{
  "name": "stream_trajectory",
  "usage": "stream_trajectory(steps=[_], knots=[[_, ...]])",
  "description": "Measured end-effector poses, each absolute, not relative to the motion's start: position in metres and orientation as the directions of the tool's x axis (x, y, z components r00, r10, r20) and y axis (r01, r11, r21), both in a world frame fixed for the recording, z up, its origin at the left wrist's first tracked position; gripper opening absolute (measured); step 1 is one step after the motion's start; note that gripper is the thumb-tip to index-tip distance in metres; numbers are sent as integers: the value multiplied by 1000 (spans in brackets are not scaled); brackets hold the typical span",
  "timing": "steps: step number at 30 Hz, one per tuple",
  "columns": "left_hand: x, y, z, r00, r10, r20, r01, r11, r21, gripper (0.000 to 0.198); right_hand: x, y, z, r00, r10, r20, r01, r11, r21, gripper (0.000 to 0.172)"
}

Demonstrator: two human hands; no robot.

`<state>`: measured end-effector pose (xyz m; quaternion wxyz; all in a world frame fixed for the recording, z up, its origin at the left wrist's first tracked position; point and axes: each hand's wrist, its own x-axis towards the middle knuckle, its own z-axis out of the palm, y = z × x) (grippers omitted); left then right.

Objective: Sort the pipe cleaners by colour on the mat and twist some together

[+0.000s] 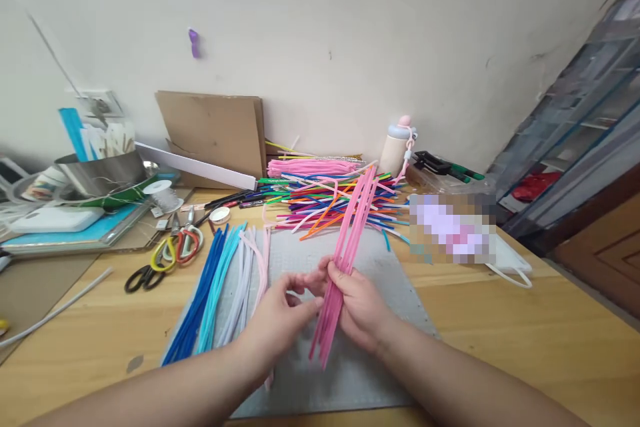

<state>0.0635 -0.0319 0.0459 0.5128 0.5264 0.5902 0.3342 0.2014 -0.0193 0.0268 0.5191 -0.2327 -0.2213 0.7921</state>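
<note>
Your right hand (357,303), just right of the lower centre of the frame, is closed around a bundle of long, bright pink fuzzy craft stems (344,247), its thumb pressed across them. Your left hand (283,303), just left of it, has thumb and fingers apart and curved, close to the bundle; whether its thumb touches the stems, you cannot tell from here. The stems slant from upper right to lower left and spread a little at both ends, so a light pinch seems better than a squeeze: hard pressure would likely bend the wire or flatten the pile. Letting the left fingertips even the lower ends, while the right thumb steadies the middle, should make for a tidier bundle.

Beneath is a grey rectangular cutting mat (380,373). On its left side lie dark blue stems (195,300), bright cyan stems (217,293), pale grey stems (240,287) and pale pink stems (261,260); mind your left forearm, which crosses near their lower ends. At centre, beyond the mat, the bundle's upper ends overlap a multicoloured heap of stems (313,210), where fibres could snag.
</note>
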Motion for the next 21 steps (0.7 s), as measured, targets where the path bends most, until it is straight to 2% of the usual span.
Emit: stream_trajectory(steps=[2, 3, 5, 7, 9, 13, 16, 21], knots=[[57, -42, 47, -15, 994, -109, 329, 107, 938, 44, 201, -21, 24, -418, 896, -148, -673, -415, -612, 18], [54, -48, 48, -4, 999, -35, 381, 34, 924, 45, 201, -23, 23, -478, 864, -157, -646, -467, -604, 18], [46, -58, 49, 87, 991, 106, 491, -135, 861, 43, 198, -27, 19, -606, 772, -194, -574, -593, -565, 19], [37, -68, 46, 191, 964, 186, 573, -264, 776, 40, 193, -32, 14, -701, 663, -263, -467, -706, -533, 20], [28, -74, 38, 247, 949, 194, 636, -310, 707, 46, 188, -37, 10, -747, 565, -350, -348, -781, -518, 20], [12, -81, 27, 394, 912, 110, 717, -380, 585, 72, 179, -41, 3, -761, 411, -502, -171, -873, -456, 18], [5, -81, 33, 497, 867, 46, 709, -436, 555, 84, 173, -39, 3, -733, 368, -573, -147, -907, -394, 27], [-4, -63, 46, 671, 742, 9, 596, -547, 588, 87, 159, -31, 8, -753, 363, -549, -168, -913, -372, 32]])
